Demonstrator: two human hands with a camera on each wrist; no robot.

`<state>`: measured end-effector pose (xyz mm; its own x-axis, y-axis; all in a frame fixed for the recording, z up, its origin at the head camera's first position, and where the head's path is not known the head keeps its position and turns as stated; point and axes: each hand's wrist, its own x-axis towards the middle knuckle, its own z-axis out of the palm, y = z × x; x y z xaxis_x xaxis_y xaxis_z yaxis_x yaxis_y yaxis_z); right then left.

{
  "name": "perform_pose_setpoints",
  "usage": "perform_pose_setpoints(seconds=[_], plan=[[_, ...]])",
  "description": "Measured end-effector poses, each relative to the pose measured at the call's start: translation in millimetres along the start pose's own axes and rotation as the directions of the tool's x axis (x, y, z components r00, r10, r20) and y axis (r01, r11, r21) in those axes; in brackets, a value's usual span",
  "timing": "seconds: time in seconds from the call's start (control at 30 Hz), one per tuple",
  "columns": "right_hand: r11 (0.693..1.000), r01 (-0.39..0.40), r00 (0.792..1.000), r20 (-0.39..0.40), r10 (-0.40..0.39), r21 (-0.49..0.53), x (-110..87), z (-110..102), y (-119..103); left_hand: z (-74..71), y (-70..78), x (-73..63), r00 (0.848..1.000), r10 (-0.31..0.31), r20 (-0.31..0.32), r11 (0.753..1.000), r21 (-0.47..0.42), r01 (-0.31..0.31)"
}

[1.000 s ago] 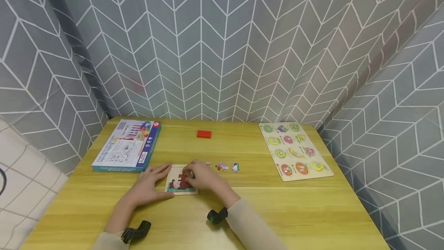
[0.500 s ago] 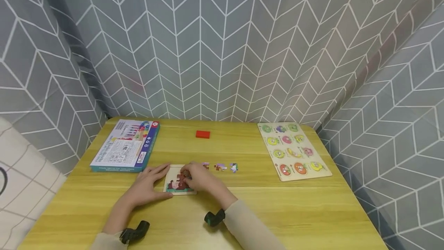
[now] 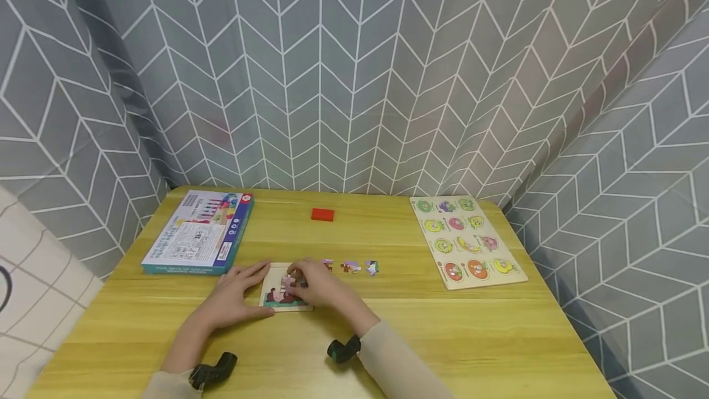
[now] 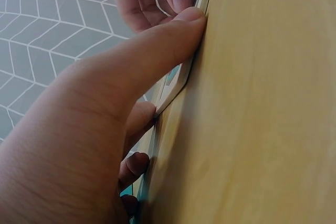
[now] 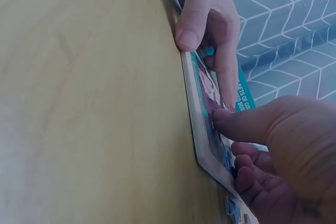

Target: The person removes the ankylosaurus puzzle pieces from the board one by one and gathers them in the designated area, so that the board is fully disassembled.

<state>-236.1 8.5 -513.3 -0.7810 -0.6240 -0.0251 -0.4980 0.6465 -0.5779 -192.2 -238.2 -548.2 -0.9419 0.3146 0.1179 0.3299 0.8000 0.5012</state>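
Jigsaw tray (image 3: 271, 279), head view: flat on the tabletop (image 3: 471, 337), between the two hands, looking roughly square, so no long axis stands out; fitted pieces (image 3: 277, 296) lie along its near part, bare base at the upper left.
Left hand (image 3: 235, 297), head view: thumb and fingers spread wide at the near edge and left side, seemingly steadying it.
Right hand (image 3: 320, 285), head view: nearer the fitted pieces, in from the right, index and thumb close together over the middle.
Loose pieces (image 3: 350, 267), head view: three in a row, to the tray's right.
Left thumb, left wrist view: straight along the edge, the other hand's fingertips just beyond.
Right thumb, right wrist view: tip on the picture, fingers bent behind; whether they pinch a piece, I cannot tell.
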Motion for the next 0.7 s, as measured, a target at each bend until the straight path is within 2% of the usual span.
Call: perform_pose_setpoints(seconds=[0.17,0.4,0.7], plan=[[1.0,0.02,1.0,-0.01,-0.02,0.009,-0.4,-0.1,2.4,-1.1,1.2,0.3,1.0,-0.013,0.007,1.0,-0.002,0.013],[1.0,0.026,0.999,0.026,-0.026,0.008,1.8,-3.3,5.0,0.1,1.4,0.3,1.0,-0.006,0.006,1.0,-0.004,0.006],[0.997,0.058,0.997,0.051,-0.055,-0.056,1.7,-5.2,4.3,1.0,-0.1,0.1,1.0,0.001,0.003,1.0,0.0,-0.001]])
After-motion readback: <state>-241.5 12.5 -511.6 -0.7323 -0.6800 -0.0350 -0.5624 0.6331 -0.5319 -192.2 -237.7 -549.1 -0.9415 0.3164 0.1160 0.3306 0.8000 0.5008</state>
